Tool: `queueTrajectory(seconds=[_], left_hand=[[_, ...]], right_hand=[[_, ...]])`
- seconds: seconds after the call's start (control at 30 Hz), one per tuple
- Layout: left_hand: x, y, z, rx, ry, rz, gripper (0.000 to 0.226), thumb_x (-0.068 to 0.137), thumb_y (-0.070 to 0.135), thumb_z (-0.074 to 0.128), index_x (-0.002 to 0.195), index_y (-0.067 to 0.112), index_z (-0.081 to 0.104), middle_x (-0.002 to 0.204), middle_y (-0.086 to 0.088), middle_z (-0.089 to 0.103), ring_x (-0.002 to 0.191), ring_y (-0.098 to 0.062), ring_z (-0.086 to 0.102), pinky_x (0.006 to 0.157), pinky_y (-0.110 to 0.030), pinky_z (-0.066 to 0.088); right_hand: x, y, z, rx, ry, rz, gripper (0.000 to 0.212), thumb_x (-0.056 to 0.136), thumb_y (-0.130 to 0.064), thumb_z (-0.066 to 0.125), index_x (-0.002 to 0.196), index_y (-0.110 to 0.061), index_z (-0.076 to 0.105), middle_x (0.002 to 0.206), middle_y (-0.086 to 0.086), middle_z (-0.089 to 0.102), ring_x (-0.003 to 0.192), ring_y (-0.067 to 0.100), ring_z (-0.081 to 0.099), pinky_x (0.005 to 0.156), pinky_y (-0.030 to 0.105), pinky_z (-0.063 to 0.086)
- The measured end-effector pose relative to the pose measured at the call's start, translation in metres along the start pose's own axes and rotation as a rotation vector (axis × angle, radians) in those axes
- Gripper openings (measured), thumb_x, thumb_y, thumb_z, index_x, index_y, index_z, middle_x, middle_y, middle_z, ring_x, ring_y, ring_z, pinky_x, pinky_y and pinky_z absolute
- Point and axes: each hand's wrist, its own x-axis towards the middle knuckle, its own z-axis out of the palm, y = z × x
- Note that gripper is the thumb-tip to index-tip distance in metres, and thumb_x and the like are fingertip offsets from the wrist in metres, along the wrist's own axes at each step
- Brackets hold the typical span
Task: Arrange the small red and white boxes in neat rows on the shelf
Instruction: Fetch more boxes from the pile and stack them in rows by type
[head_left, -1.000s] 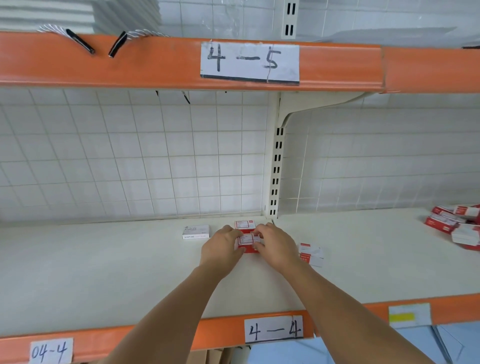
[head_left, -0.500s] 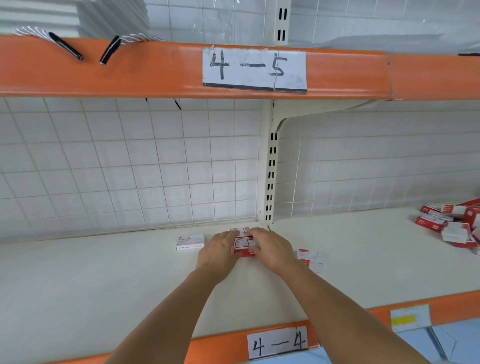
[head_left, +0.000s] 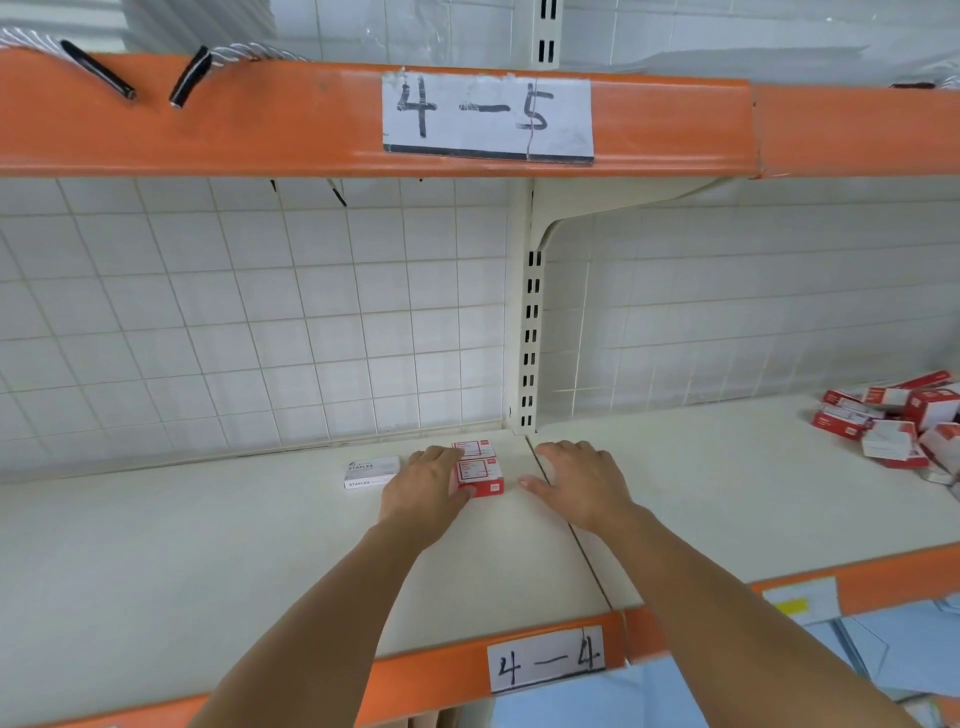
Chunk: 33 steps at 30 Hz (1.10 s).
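Two small red and white boxes lie one behind the other near the back of the cream shelf: a rear box and a front box. My left hand is at their left side, its thumb curled round the front box's near edge and its fingers along the left face. Just right of the boxes, my right hand is palm down over the shelf with straight fingers, apart from both boxes and holding nothing. A loose pile of more red and white boxes lies at the far right.
A white staples box lies just left of my left hand. A slotted upright post stands at the back behind the boxes, with a wire grid wall either side. An orange beam labelled 4-5 runs overhead.
My right hand has let go of the stacked pair and moved right. The left hand stays on the front box. The loose box seen beside my right hand is no longer visible.
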Motion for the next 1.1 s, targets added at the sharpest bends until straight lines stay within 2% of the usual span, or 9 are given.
queueTrajectory(seconds=[0.1, 0.17, 0.27, 0.37, 0.5, 0.67, 0.8, 1.1], left_hand=[[-0.005, 0.003, -0.003, 0.021, 0.004, -0.018, 0.052, 0.093, 0.044, 0.049, 0.140, 0.026, 0.037, 0.139, 0.006, 0.044, 0.126, -0.017, 0.039, 0.089, -0.035, 0.045], [-0.010, 0.006, -0.005, 0.046, 0.014, -0.019, 0.051, 0.094, 0.045, 0.047, 0.140, 0.025, 0.037, 0.138, 0.004, 0.044, 0.127, -0.018, 0.039, 0.092, -0.035, 0.044], [-0.022, 0.008, -0.011, 0.085, 0.030, -0.041, 0.051, 0.094, 0.046, 0.046, 0.140, 0.024, 0.038, 0.140, 0.003, 0.044, 0.128, -0.018, 0.039, 0.097, -0.034, 0.041], [-0.036, 0.008, -0.021, 0.106, 0.033, -0.081, 0.051, 0.094, 0.047, 0.046, 0.140, 0.024, 0.039, 0.141, 0.004, 0.042, 0.130, -0.017, 0.037, 0.096, -0.034, 0.042], [-0.055, -0.004, -0.037, 0.135, 0.056, -0.122, 0.048, 0.095, 0.046, 0.045, 0.138, 0.024, 0.041, 0.141, 0.004, 0.042, 0.132, -0.019, 0.036, 0.099, -0.034, 0.040], [-0.081, -0.036, -0.057, 0.168, 0.086, -0.182, 0.045, 0.096, 0.044, 0.043, 0.137, 0.024, 0.042, 0.140, 0.006, 0.042, 0.128, -0.016, 0.038, 0.098, -0.031, 0.038], [-0.096, -0.072, -0.074, 0.180, 0.095, -0.206, 0.044, 0.096, 0.044, 0.043, 0.136, 0.024, 0.043, 0.140, 0.007, 0.043, 0.128, -0.015, 0.038, 0.098, -0.029, 0.037], [-0.120, -0.188, -0.114, 0.204, 0.074, -0.217, 0.043, 0.096, 0.044, 0.043, 0.135, 0.025, 0.044, 0.140, 0.009, 0.042, 0.129, -0.013, 0.037, 0.099, -0.028, 0.035]], right_hand=[[-0.014, 0.023, -0.008, -0.004, -0.055, 0.049, 0.070, 0.087, -0.066, 0.042, 0.141, -0.023, 0.036, 0.140, 0.000, 0.047, 0.128, 0.023, 0.040, 0.103, 0.038, 0.029], [-0.024, 0.033, -0.013, -0.029, -0.096, 0.057, 0.072, 0.085, -0.064, 0.047, 0.143, -0.023, 0.032, 0.141, 0.000, 0.044, 0.129, 0.024, 0.038, 0.104, 0.039, 0.029], [-0.036, 0.041, -0.017, -0.054, -0.135, 0.070, 0.062, 0.088, -0.045, 0.050, 0.142, -0.021, 0.031, 0.139, 0.002, 0.044, 0.127, 0.025, 0.039, 0.102, 0.039, 0.030], [-0.043, 0.043, -0.019, -0.019, -0.129, 0.077, 0.046, 0.091, -0.027, 0.048, 0.134, -0.016, 0.038, 0.130, 0.004, 0.047, 0.118, 0.025, 0.045, 0.093, 0.036, 0.039], [-0.045, 0.031, -0.021, 0.024, -0.038, 0.054, 0.037, 0.092, -0.018, 0.048, 0.129, -0.016, 0.043, 0.125, 0.004, 0.049, 0.114, 0.023, 0.046, 0.086, 0.035, 0.044], [-0.040, -0.016, -0.022, 0.061, 0.060, -0.025, 0.039, 0.092, -0.018, 0.050, 0.130, -0.018, 0.043, 0.124, 0.002, 0.049, 0.114, 0.021, 0.045, 0.080, 0.034, 0.045], [-0.029, -0.068, -0.023, 0.075, 0.109, -0.109, 0.043, 0.091, -0.018, 0.050, 0.133, -0.019, 0.042, 0.128, 0.001, 0.048, 0.116, 0.022, 0.043, 0.083, 0.034, 0.043], [-0.005, -0.211, 0.006, 0.153, 0.062, -0.138, 0.041, 0.091, -0.014, 0.048, 0.131, -0.021, 0.044, 0.129, -0.001, 0.050, 0.117, 0.022, 0.044, 0.085, 0.033, 0.042]])
